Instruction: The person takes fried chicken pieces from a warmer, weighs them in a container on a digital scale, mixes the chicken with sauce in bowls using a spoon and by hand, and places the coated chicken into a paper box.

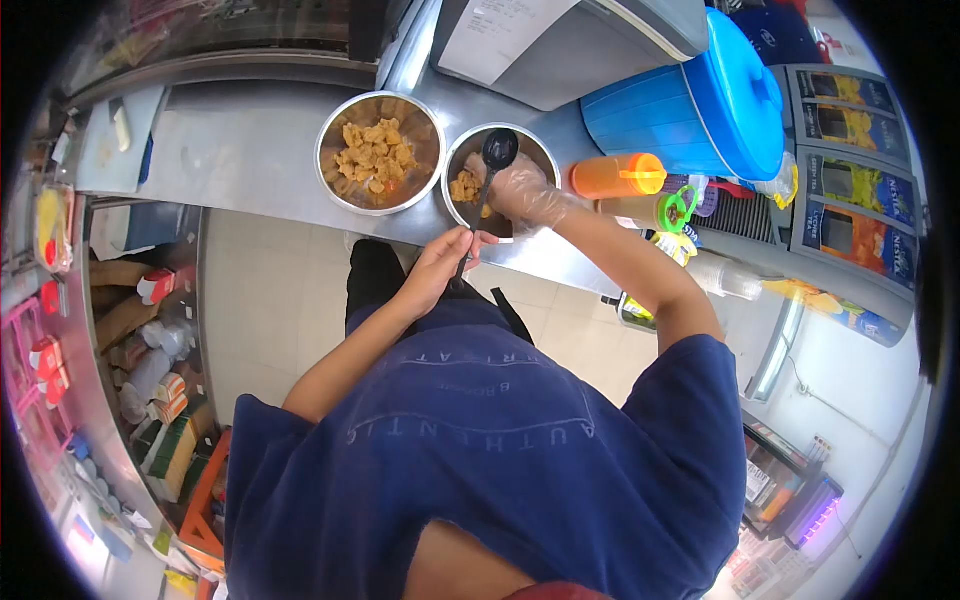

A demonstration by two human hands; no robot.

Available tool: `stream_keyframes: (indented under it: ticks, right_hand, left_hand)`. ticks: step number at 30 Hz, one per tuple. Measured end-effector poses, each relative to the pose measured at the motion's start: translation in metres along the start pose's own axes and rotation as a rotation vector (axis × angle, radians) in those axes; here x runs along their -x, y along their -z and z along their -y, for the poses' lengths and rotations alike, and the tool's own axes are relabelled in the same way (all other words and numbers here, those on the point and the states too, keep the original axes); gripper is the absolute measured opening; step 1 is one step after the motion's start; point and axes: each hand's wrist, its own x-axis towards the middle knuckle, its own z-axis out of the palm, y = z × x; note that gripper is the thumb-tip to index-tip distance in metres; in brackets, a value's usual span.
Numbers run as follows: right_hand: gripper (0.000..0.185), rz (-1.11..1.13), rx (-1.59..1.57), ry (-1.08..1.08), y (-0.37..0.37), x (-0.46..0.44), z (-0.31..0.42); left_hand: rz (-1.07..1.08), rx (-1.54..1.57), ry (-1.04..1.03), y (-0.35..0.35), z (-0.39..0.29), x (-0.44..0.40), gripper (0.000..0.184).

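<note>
Left hand (440, 268) on a black spoon (500, 149), I work over two metal bowls at a steel surface (255, 150). My bare left fingers are closed around the spoon's handle at the near side of the right bowl (537, 153); the spoon's dark head sits over that bowl, just beside my other hand. My right hand (522, 190), in a clear plastic glove, reaches into the same bowl at the golden-brown pieces (465, 187) there. Its fingertips are partly hidden, and I cannot tell whether they grasp any food.

The left bowl (427, 122), just beside the first, holds a larger heap (375, 155) of similar golden-brown pieces. To the right of the bowls are an orange bottle (614, 177) and a green-topped bottle (673, 212), with a big blue tub (650, 118) beyond them. A grey machine (570, 65) bearing a white paper (500, 35) stands past the bowls. At the far left, a white board (118, 155) lies on the surface, and pale floor tiles (265, 300) show below its edge.
</note>
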Motion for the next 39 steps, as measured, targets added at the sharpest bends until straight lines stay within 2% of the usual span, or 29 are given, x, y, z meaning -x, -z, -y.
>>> stream_keyframes:
  ticks: [1, 3, 5, 7, 11, 13, 16, 20, 22, 23, 26, 28, 29, 32, 35, 38, 39]
  right_hand:
    - [0.036, -0.027, -0.013, -0.028, -0.004, -0.002, -0.004]
    - [0.035, 0.058, -0.147, -0.183, -0.005, -0.005, -0.008]
    - [0.035, 0.118, -0.329, -0.281, 0.025, 0.005, 0.005]
    - [0.035, 0.158, -0.56, -0.324, 0.085, 0.039, 0.034]
    - [0.037, -0.009, -0.265, 0.069, 0.054, 0.046, -0.004]
    - [0.039, 0.009, -0.153, 0.175, 0.076, 0.046, 0.012]
    - [0.04, 0.215, 0.142, 0.319, 0.063, 0.026, 0.013]
    - [0.032, 0.138, -0.007, 0.157, 0.023, 0.01, 0.007]
    - [0.032, 0.023, -0.149, 0.053, 0.023, 0.017, 0.011]
    - [0.035, -0.001, -0.154, 0.041, 0.02, 0.017, 0.008]
    - [0.042, -0.105, -0.186, -0.028, 0.012, 0.02, 0.003]
    - [0.045, -0.212, -0.234, -0.123, 0.017, 0.031, 0.009]
    - [0.049, -0.164, -0.28, -0.11, 0.02, 0.036, 0.012]
    - [0.056, -0.042, -0.453, -0.033, 0.039, 0.056, 0.019]
    - [0.06, -0.134, -0.405, 0.039, 0.035, 0.062, 0.014]
    - [0.065, -0.013, -0.146, 0.187, 0.051, 0.055, 0.015]
    - [0.066, -0.084, -0.027, 0.313, 0.047, 0.048, 0.013]
  left_hand:
    - [-0.001, -0.004, 0.0, -0.001, 0.0, 0.001, 0.036]
    - [-0.007, -0.004, 0.0, -0.003, 0.001, 0.002, 0.036]
    - [-0.014, 0.0, -0.003, -0.002, 0.0, 0.002, 0.035]
    - [0.0, -0.011, -0.034, 0.001, 0.003, 0.003, 0.035]
    - [-0.033, -0.035, -0.1, 0.002, 0.006, 0.003, 0.036]
    - [-0.053, -0.023, -0.123, 0.001, 0.006, 0.004, 0.036]
    - [-0.091, -0.104, -0.161, -0.001, 0.004, 0.008, 0.036]
    - [-0.261, -0.347, -0.198, 0.006, 0.01, 0.019, 0.032]
    - [-0.345, -0.272, -0.127, 0.007, 0.011, 0.029, 0.03]
    - [-0.385, -0.235, -0.095, 0.007, 0.011, 0.031, 0.029]
    - [-0.476, -0.144, -0.172, -0.006, -0.001, 0.034, 0.029]
    - [-0.521, -0.297, -0.234, -0.006, 0.003, 0.031, 0.031]
    - [-0.541, -0.374, -0.264, -0.004, 0.006, 0.029, 0.032]
    - [-0.528, -0.344, -0.105, 0.004, 0.017, 0.024, 0.035]
    - [-0.546, -0.322, -0.063, 0.006, 0.02, 0.02, 0.037]
    - [-0.639, -0.368, -0.196, -0.002, 0.024, 0.011, 0.038]
    - [-0.646, -0.397, -0.174, -0.004, 0.024, 0.01, 0.038]
